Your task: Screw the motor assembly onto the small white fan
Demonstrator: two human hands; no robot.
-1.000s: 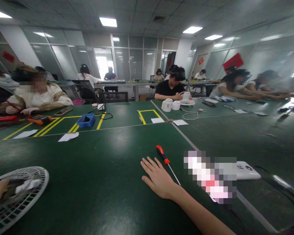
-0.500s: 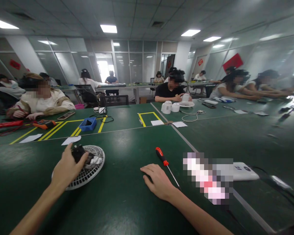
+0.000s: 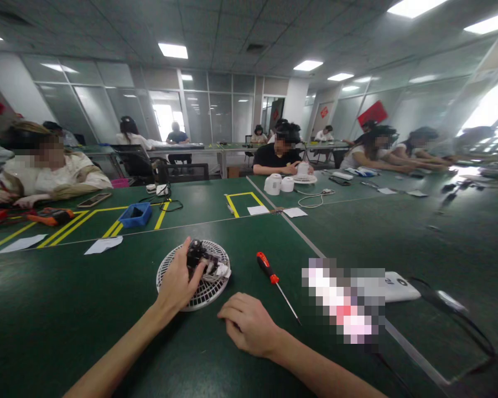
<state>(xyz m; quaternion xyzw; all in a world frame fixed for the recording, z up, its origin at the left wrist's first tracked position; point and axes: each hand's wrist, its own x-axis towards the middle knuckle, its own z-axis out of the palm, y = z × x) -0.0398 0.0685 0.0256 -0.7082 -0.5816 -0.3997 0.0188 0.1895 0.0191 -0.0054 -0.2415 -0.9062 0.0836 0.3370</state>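
Note:
A round white fan grille point(image 3: 169, 266) lies on the green table with a black motor point(image 3: 196, 251) and bundled pale wires point(image 3: 222, 271) at its middle. My left hand point(image 3: 178, 282) is closed around the motor, thumb on the near side, its palm over the grille's left part. Just right of the grille, my right hand point(image 3: 249, 323) rests on the table, its fingers curled in and nothing seen in them. Beyond that hand lies a screwdriver point(image 3: 267, 268) with a red and black handle, its shaft pointing toward me.
To the right are a blurred-out object point(image 3: 340, 304) and a white device point(image 3: 398, 287) with a black cable. A blue bin point(image 3: 135, 215) and paper slips point(image 3: 103, 245) lie beyond the table seam. Across the table, a person in black point(image 3: 280, 157) handles a white fan part point(image 3: 302, 171).
My left hand has brought the grille with the motor in from the far left to near the middle. My right hand's fingers, spread before, have curled in.

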